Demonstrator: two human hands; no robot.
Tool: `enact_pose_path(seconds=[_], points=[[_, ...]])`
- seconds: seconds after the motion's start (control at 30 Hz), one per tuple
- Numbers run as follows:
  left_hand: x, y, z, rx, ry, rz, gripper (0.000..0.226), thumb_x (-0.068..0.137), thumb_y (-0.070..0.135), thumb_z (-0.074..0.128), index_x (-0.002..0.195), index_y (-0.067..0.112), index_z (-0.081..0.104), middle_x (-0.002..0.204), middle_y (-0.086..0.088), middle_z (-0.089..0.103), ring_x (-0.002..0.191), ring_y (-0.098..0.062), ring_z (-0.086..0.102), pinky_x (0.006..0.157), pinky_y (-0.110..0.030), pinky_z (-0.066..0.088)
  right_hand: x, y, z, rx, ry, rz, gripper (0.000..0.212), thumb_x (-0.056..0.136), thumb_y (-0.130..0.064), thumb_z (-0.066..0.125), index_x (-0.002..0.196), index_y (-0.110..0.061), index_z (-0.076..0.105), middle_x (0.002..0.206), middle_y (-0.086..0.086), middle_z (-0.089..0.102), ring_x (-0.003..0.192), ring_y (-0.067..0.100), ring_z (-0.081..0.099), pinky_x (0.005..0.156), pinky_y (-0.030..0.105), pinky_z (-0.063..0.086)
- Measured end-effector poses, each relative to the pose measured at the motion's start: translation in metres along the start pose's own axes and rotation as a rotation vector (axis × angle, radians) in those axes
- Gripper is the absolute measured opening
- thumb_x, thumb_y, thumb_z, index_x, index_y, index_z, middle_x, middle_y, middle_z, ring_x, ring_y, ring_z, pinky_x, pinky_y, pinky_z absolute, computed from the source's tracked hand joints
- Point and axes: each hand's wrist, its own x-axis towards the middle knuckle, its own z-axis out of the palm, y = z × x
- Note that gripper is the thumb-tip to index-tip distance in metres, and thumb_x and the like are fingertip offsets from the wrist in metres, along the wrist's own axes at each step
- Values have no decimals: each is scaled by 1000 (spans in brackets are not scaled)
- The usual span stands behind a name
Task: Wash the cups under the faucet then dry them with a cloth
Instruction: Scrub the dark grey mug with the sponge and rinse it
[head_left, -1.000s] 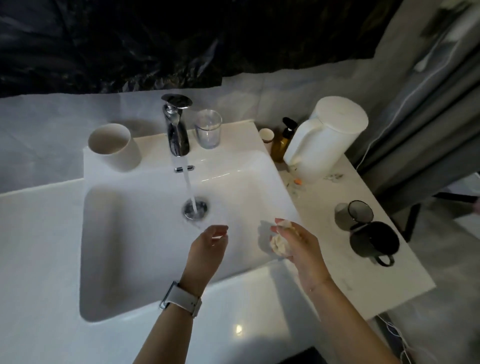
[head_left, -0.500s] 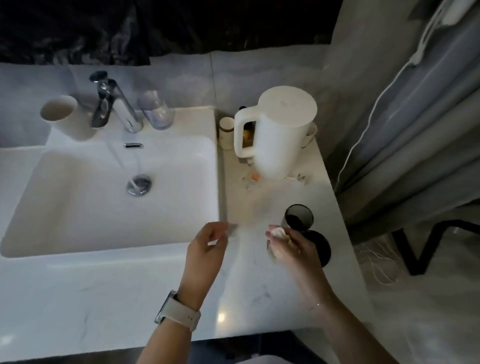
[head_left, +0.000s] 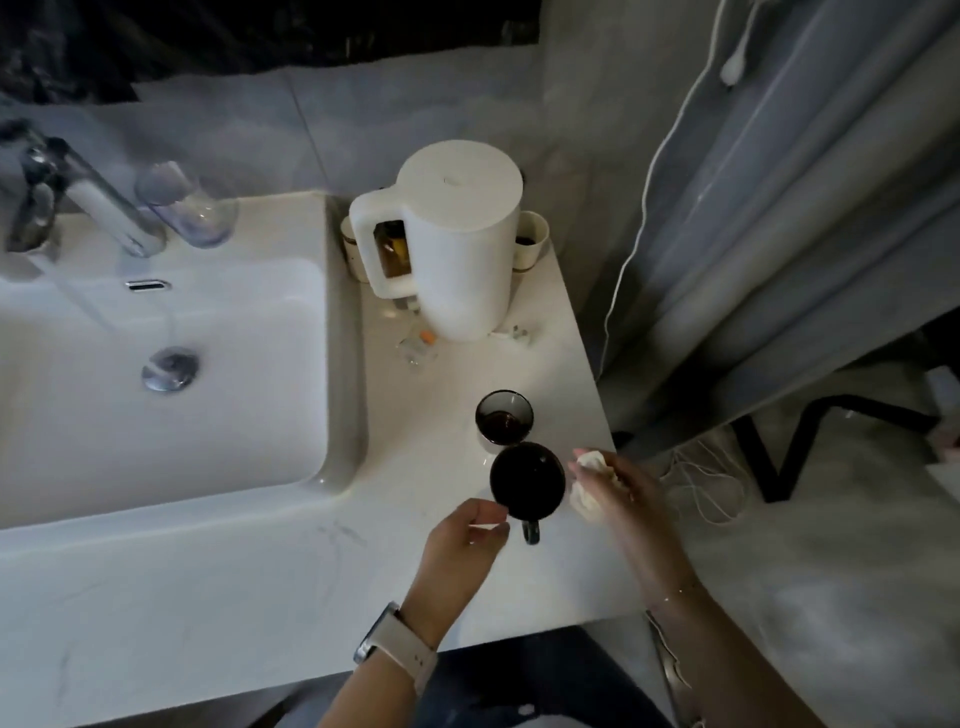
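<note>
A black mug (head_left: 527, 480) with its handle toward me stands on the white counter (head_left: 249, 582) near the right edge. Just behind it is a dark tinted glass (head_left: 504, 417). My left hand (head_left: 462, 540) hovers right beside the mug's near-left side, fingers loosely curled, holding nothing. My right hand (head_left: 618, 488) grips a crumpled pale cloth (head_left: 587, 480) just right of the mug. The faucet (head_left: 78, 202) at the far left is running into the sink (head_left: 332, 395). A clear glass (head_left: 189, 213) stands next to the faucet.
A tall white kettle (head_left: 457, 239) stands at the back of the counter with small cups (head_left: 532, 239) and a bottle behind it. Small bits of litter (head_left: 421, 343) lie in front of it. A grey curtain (head_left: 779, 208) hangs at the right, over cables on the floor.
My view and both hands have swung right, from over the sink to the counter. My left hand now sits beside the black mug. The right hand still holds the cloth.
</note>
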Motion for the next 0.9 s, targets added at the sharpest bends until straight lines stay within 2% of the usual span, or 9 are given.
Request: enact_pose_path(seconds=[0.1,0.2,0.27,0.37,0.47,0.57,0.67,0.77,0.9], points=[[2,-3,19,3,54,-67,10,94,17,61,98,24,67,100,9,67,81,-4,62,68,-10,46,5,1,-17,-41,-35,6,16,89,-18,67,97,-32,70,88,-14,70,83,-2,64,68,12,48],[-1,-8,37,-44,91,-118,8,93,19,61,91,24,67,98,12,67,84,-5,62,74,-16,47,13,-1,-29,-80,-107,12,15,89,-18,67,92,-32,70,84,-15,71,78,-7,64,65,7,49],[2,-11,52,-40,130,-161,5,92,23,63,94,21,67,98,10,67,86,-7,63,76,-20,49,26,-1,-37,-61,-162,26,14,88,-16,66,91,-29,71,84,-14,71,78,-6,64,66,9,49],[4,-14,80,-163,205,-220,14,95,29,61,102,18,65,100,4,67,89,-13,66,73,-23,53,46,1,-48,-133,-264,46,9,88,-18,68,92,-25,72,89,-8,71,82,2,64,70,15,49],[4,-12,102,-282,269,-190,15,102,23,48,102,14,60,99,3,65,84,-14,64,65,-21,50,58,1,-59,-215,-326,32,8,87,-21,69,92,-26,73,90,-8,72,85,5,65,73,20,51],[4,-11,117,-398,341,-170,28,106,15,34,87,11,53,85,-1,56,71,-14,53,63,-19,45,60,-2,-66,-247,-400,29,10,88,-22,68,93,-30,71,91,-13,71,86,-1,65,71,13,50],[2,-9,117,-423,450,-145,33,107,16,32,79,13,48,76,0,45,69,-12,44,67,-22,41,57,-4,-64,-256,-449,51,10,89,-23,66,95,-29,70,90,-14,71,85,1,64,69,15,49],[-6,-13,108,-426,487,-94,33,107,16,33,76,14,46,76,0,47,70,-12,42,68,-25,37,54,-6,-57,-264,-473,37,10,89,-22,67,97,-26,72,88,-14,71,83,0,65,68,15,47],[-22,-15,86,-423,524,-16,35,107,13,33,74,14,46,64,19,50,65,-6,44,67,-30,37,49,-13,-37,-278,-482,-13,8,89,-23,66,94,-23,72,83,-10,72,78,2,65,67,15,48]])
